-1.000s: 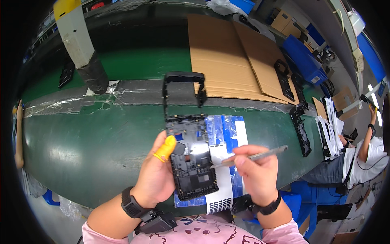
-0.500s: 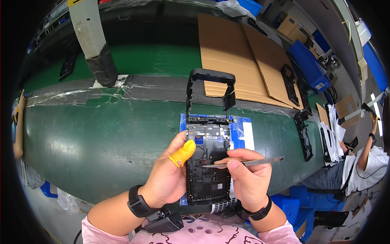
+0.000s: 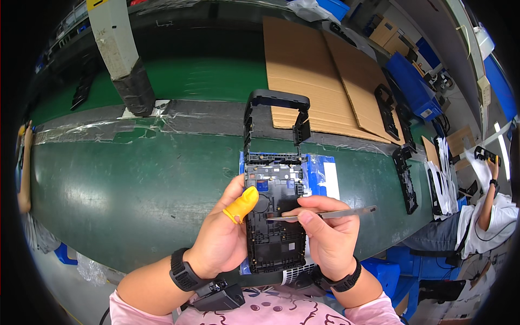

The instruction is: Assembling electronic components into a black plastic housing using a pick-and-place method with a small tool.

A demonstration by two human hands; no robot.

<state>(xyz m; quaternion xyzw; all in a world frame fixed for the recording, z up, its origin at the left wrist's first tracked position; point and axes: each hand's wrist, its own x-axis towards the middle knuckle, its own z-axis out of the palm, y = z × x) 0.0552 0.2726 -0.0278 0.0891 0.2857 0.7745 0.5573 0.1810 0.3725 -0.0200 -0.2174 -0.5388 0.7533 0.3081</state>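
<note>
My left hand (image 3: 219, 235), a yellow finger cot (image 3: 241, 205) on its thumb, grips the left edge of a black plastic frame (image 3: 276, 238). This long molded part has ribs, small metal inserts and an open loop at its far end. Between the thumb and fingers of my right hand (image 3: 330, 233) is a pair of metal tweezers (image 3: 346, 213). Their tip points left and meets the middle of the frame, or hovers just over it; whether it holds anything is too small to tell. Under the frame lies a blue plastic bag (image 3: 323, 168) with a white label.
Cardboard sheets (image 3: 306, 70) lie beyond the green table (image 3: 135, 189). A wrapped post (image 3: 122, 59) rises at the far left. Another black frame (image 3: 405, 181) rests on the right, near white-wrapped parts (image 3: 444, 184). At far right a person (image 3: 487, 216) holds up a black part.
The black frame and the tweezers have shifted slightly left with my hands. On the far green strip, a dark part has moved left. The person at right has a black part lifted into fuller view.
</note>
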